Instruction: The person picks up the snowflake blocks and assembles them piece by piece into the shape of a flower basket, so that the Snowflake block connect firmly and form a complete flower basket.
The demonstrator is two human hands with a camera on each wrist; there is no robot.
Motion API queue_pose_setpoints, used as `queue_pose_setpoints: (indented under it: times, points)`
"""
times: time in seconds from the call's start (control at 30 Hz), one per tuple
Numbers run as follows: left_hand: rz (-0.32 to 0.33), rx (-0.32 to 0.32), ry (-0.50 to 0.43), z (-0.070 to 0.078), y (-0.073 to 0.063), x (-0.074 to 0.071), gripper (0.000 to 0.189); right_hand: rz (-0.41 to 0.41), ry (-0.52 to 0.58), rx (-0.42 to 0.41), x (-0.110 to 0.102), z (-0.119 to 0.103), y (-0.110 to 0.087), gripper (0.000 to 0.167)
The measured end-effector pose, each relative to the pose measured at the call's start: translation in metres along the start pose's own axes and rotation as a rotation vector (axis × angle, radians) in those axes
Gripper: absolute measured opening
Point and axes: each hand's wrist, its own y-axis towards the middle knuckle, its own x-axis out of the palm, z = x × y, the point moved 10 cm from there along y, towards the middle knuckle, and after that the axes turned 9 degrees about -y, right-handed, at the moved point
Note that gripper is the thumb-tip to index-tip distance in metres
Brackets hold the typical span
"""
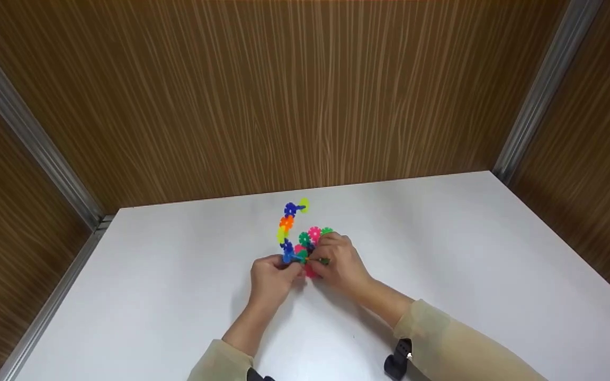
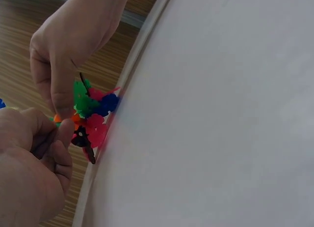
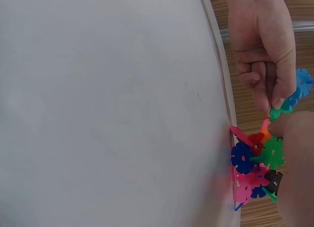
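A chain of interlocking snowflake discs in yellow, blue and orange curves away from the hands toward the back. It joins a denser cluster of snowflake discs in pink, green, dark blue and black, partly hidden by the fingers. My left hand pinches a green disc at the chain's near end, beside a light blue disc. Close against it, my right hand grips the cluster by an orange disc, mostly covered by fingers. In the left wrist view pink discs hang beneath both hands.
The white table extends around both hands. Wood-grain panels stand behind it and at both sides, with metal strips in the corners. A black strap device is worn at the right sleeve.
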Motion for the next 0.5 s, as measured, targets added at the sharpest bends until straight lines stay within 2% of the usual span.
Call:
queue_pose_setpoints:
  times: [0.2,0.33,0.5]
  points:
    - [-0.012,0.007,0.040,0.001,0.002,0.001,0.008,-0.029,0.000,0.035,0.002,0.005,0.001,0.008]
    - [-0.049,0.025,0.082,0.003,0.003,0.001,0.010,-0.088,0.020,0.072,0.001,0.013,0.001,0.005]
    - [-0.095,0.010,0.137,0.007,0.007,-0.005,0.012,-0.117,0.070,0.131,-0.021,0.031,0.003,0.009]
